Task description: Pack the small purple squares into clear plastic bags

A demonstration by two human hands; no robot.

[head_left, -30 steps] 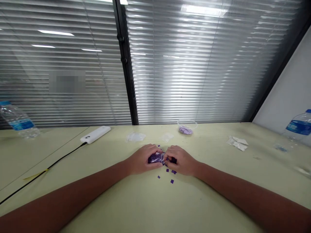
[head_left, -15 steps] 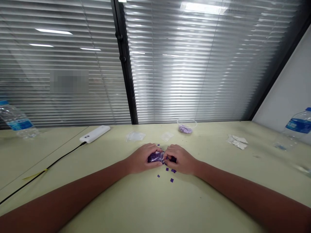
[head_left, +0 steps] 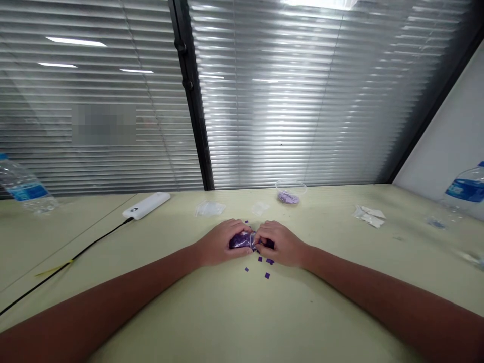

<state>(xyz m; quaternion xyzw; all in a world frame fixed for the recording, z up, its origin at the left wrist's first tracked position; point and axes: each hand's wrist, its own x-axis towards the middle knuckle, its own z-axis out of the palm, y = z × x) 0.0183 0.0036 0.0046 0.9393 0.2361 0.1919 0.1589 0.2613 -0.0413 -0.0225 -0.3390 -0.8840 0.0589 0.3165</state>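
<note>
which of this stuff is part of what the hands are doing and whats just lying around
In use: left hand, right hand, purple-filled clear bag, loose purple squares.

Lying about: white power bank, water bottle, second water bottle, white paper scraps, small clear bag, clear plastic bowl.

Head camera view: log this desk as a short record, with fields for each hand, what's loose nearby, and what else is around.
Left hand: holding a clear plastic bag of purple pieces
Right hand: holding the same bag from the other side
Loose pieces: purple squares on the table, beside the hands
Beyond the hands: clear bowl with lilac contents, two small clear bags
Also there: white power bank, two water bottles
</note>
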